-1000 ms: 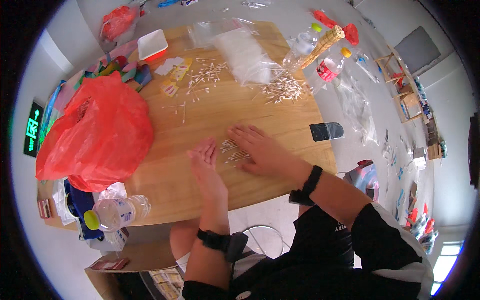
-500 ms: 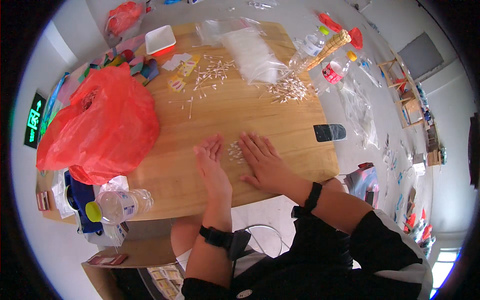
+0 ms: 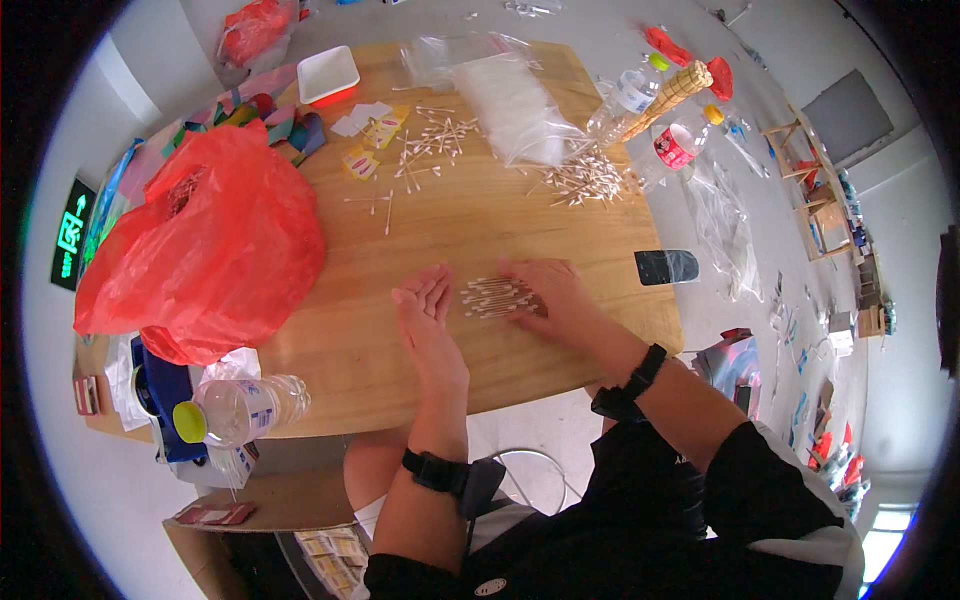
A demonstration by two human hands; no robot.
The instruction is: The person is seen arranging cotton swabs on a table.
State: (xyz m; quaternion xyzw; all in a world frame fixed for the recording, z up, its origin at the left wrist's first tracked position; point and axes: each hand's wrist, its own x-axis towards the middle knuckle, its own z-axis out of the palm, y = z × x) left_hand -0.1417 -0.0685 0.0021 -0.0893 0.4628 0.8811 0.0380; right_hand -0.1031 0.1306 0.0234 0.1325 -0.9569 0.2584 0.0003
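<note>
A small row of white cotton swabs (image 3: pixel 493 297) lies side by side near the middle of the wooden table. My right hand (image 3: pixel 560 300) curls around their right ends, fingers along the far side and thumb on the near side. Part of the swabs is hidden inside that hand. To the left of the row, apart from it, my left hand (image 3: pixel 430 320) rests on its edge with the palm facing the swabs. Its fingers are stretched and slightly bent, and nothing is in it.
Loose cotton swabs form a heap (image 3: pixel 585 178) and a scattered group (image 3: pixel 430 140) farther back. Beside them lie a clear plastic bag (image 3: pixel 515 110) and yellow packets (image 3: pixel 385 127). A large red bag (image 3: pixel 210 250) and a bottle (image 3: pixel 245 410) occupy the left side. A black strip (image 3: pixel 665 267) crosses the right edge.
My right hand has shifted right and turned from lying flat over the swabs to curling around their right ends, uncovering more of the row. My left hand is nearly unchanged.
</note>
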